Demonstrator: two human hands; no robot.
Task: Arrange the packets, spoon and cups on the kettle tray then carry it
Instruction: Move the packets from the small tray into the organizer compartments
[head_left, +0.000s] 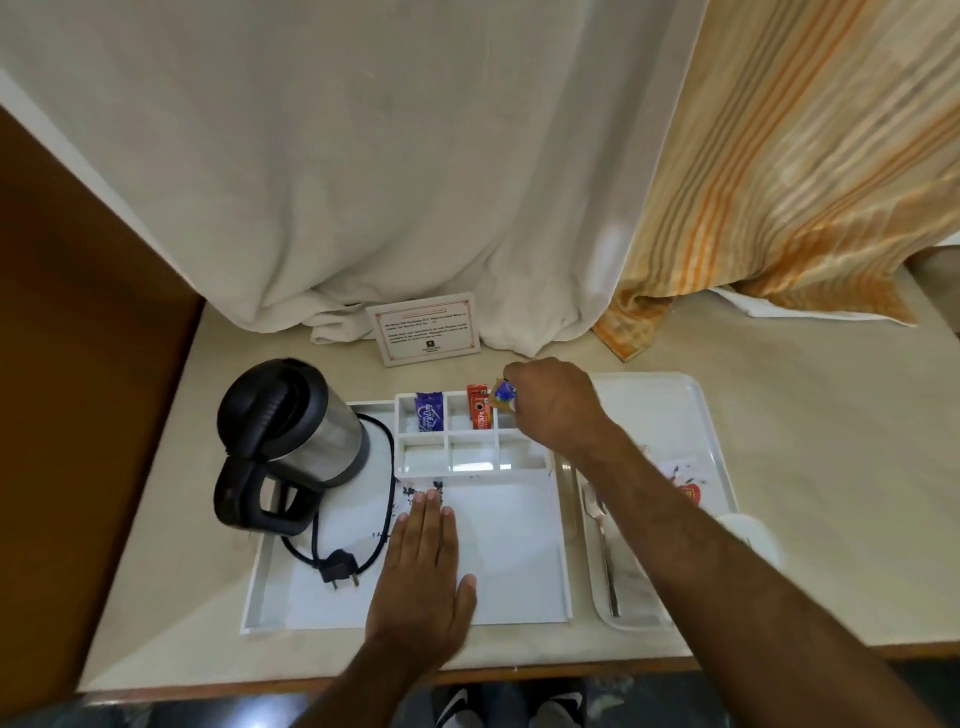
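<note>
White moulded plastic makes up the kettle tray (519, 566), and the left hand (423, 571) lies flat on its bare floor, fingers straight and together, holding nothing. Just beyond those fingertips runs the tray's divided organiser (470, 470), its near row of compartments empty. The right hand (553, 410) is curled over the organiser's far right corner, its fingertips pinching a small blue and yellow packet (503, 396). Beside that packet, left of the fingers, an orange-red sachet (479, 413) stands upright in the far middle compartment, and a purple sachet (429, 413) stands in the far left one. Left of the flat hand sit the black and steel electric kettle (285, 436) and its black cord (340, 564). Under the right forearm, a steel spoon (602, 540) lies on a separate white serving tray (691, 405).
</note>
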